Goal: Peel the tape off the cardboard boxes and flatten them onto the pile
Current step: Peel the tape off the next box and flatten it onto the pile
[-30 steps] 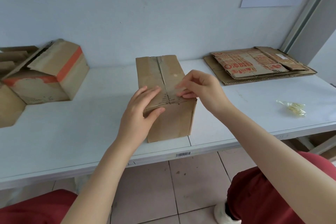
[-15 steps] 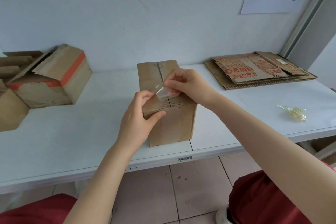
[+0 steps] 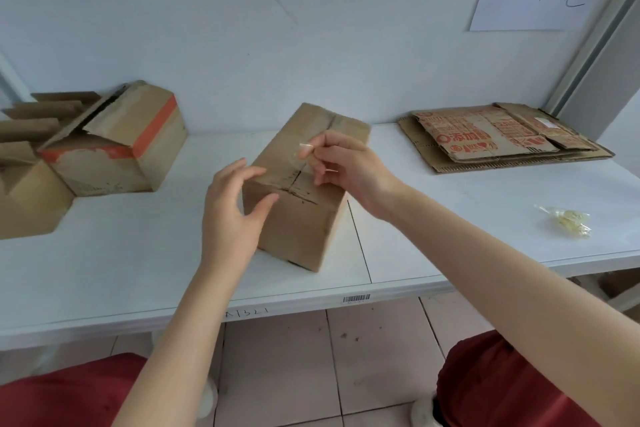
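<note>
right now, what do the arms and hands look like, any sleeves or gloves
The left hand and right hand are bare: no gloves, rings or watch show. Forearms are bare too, no sleeve in view. Red clothing covers the legs.

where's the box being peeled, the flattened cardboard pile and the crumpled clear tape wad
cardboard box (image 3: 298,229): head view, on its near side face.
flattened cardboard pile (image 3: 485,140): head view, on the top printed sheet.
crumpled clear tape wad (image 3: 568,220): head view, on its middle.
</note>
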